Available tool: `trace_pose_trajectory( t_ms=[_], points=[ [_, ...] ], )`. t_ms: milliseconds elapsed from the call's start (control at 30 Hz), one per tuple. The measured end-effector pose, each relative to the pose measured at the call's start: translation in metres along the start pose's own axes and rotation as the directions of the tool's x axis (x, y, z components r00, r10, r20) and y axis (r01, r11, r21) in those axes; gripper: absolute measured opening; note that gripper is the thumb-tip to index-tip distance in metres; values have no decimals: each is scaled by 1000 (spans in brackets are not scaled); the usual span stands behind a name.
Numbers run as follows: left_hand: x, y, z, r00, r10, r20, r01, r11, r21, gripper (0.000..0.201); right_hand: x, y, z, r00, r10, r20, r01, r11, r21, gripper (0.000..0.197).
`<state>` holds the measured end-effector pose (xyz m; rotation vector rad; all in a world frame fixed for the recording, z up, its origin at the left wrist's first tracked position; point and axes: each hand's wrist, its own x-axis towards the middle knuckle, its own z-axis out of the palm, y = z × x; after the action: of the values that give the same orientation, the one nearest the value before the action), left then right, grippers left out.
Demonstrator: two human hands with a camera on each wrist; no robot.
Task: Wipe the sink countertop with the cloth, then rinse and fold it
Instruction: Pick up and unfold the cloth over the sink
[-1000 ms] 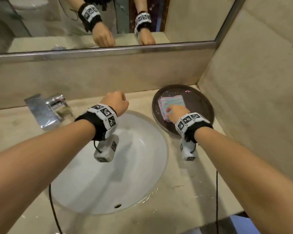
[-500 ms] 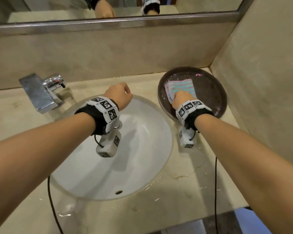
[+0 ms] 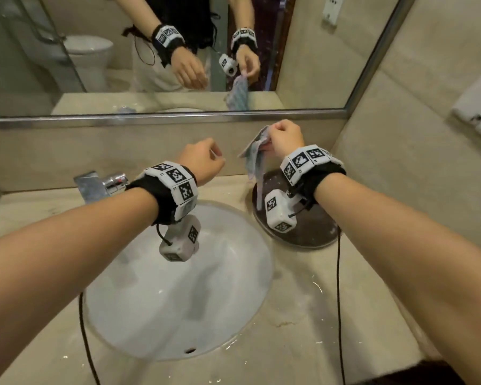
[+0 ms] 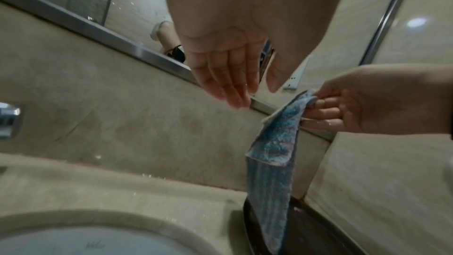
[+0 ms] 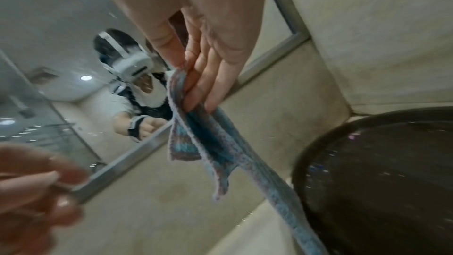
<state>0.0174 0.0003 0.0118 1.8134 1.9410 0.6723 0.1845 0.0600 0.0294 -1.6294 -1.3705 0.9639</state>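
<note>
**Cloth lifted above the dark tray, pinched in the right hand**

The right hand is raised over the back right corner of the bench, in front of the mirror's metal edge. Its thumb and fingers pinch the top edge of the cloth, a small blue-and-pink striped towel. The cloth hangs down in loose folds from that grip. In the left wrist view its lower end reaches the round dark tray that sits on the bench just right of the sink; whether the tip rests on the tray or hangs just above it cannot be told.

The left hand hovers above the far rim of the sink, near the cloth but apart from it. It holds nothing. In the left wrist view its fingers point down, nearly straight and close together, with the thumb set slightly apart.

The sink is a white oval bowl sunk into the beige stone bench. A chrome faucet stands at its back left. Small droplets glint on the bench around the bowl and on the tray's dark surface. The mirror above the backsplash reflects both hands, the hanging cloth and a white toilet.
</note>
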Motion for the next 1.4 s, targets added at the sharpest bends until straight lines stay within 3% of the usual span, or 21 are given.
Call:
trace_pose_trajectory(
  t_ms=[100,267,433,633,700,833,900,1100,1267,1400],
  points=[
    [-6,8,-29,998,66,3,-65,994,-83,36,-12,-46,9,993,-56,107,40,988,150,30],
    [-21,4,-81,994,58,-89,-76,973,-217,51,-35,-109,37,936,-250,248,215,963,162,24],
    [-46,-28,-129,978,-13,-209,-56,946,-318,30,-61,-151,82,839,-415,352,392,910,136,28],
    [-90,-89,-173,928,-162,-334,76,964,-256,9,-98,-167,144,656,-489,575,566,823,55,8],
    [-107,-116,-185,904,-223,-366,118,950,-288,14,-109,-168,164,581,-483,655,621,783,26,6],
    [-141,-166,-213,847,-326,-421,220,934,-281,34,-135,-167,200,419,-338,843,744,660,-104,18],
    [-155,-189,-222,841,-354,-409,260,928,-268,37,-149,-164,222,387,-235,892,799,568,-197,27],
    [-170,-252,-234,858,-405,-317,341,909,-238,32,-172,-156,281,451,-163,877,807,495,-323,29],
    [-152,-295,-254,871,-399,-288,344,912,-224,35,-166,-164,319,618,-136,774,711,516,-478,42],
    [-133,-310,-275,882,-340,-326,287,936,-202,26,-156,-173,336,708,-252,660,664,558,-498,55]
  ],
)
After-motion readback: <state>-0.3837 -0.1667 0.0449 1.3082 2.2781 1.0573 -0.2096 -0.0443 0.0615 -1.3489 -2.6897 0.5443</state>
